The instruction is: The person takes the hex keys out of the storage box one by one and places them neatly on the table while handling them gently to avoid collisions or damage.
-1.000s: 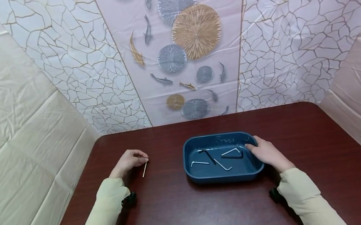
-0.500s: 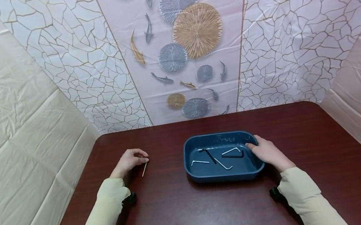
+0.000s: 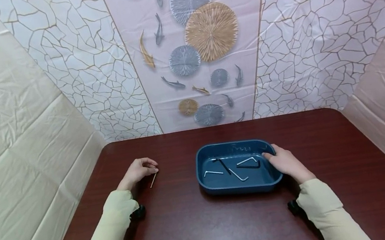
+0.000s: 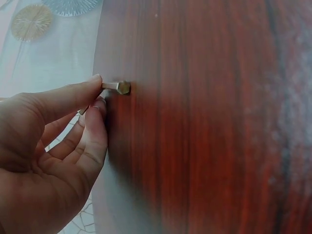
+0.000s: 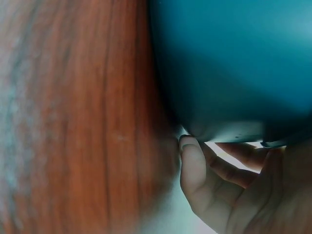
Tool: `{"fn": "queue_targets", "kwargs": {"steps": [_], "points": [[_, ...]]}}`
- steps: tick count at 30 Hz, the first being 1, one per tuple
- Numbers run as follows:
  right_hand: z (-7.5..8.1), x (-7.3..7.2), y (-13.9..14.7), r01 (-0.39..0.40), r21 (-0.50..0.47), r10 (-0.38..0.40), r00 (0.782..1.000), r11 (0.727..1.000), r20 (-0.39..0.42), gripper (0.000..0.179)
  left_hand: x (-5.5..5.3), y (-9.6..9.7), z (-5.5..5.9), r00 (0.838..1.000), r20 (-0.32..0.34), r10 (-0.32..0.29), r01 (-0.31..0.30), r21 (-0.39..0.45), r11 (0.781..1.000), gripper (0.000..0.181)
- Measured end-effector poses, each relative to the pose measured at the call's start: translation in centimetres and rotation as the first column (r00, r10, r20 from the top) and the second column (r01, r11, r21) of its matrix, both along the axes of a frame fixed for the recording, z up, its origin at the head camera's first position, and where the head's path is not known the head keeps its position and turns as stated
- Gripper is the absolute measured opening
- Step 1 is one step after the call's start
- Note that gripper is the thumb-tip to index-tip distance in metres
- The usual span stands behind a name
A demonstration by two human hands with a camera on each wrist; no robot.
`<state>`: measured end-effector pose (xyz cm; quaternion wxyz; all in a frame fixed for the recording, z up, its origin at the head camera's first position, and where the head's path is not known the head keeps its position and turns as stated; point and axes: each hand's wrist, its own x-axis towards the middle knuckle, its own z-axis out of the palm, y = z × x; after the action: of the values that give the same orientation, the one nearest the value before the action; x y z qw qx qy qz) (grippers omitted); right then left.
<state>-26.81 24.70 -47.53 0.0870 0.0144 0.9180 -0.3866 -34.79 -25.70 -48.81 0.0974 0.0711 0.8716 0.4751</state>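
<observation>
"What can't you see of the thin rod (image 3: 153,180)?"
"Its far end, covered by the left hand (image 3: 137,172)."
"And the tray (image 3: 242,190)?"
"The right hand (image 3: 286,163) hides part of its right side; pale marks (image 3: 240,149) are too small to tell."

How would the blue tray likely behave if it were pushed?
The blue tray looks stiff, showing no bend where the right hand grips it. Wide and low, it seems unlikely to tip. The loose L-shaped keys inside may slide or rattle.
</observation>
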Motion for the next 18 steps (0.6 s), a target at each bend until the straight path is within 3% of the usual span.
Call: {"fn": "queue_targets", "kwargs": {"steps": [18], "points": [[0.07,0.05,0.22,-0.009,0.0,0.009,1.0,1.0,-0.009,0.061,0.14,-0.04,0.44,0.997,-0.067,0.033,-0.045,-0.182,0.982,0.013]]}}
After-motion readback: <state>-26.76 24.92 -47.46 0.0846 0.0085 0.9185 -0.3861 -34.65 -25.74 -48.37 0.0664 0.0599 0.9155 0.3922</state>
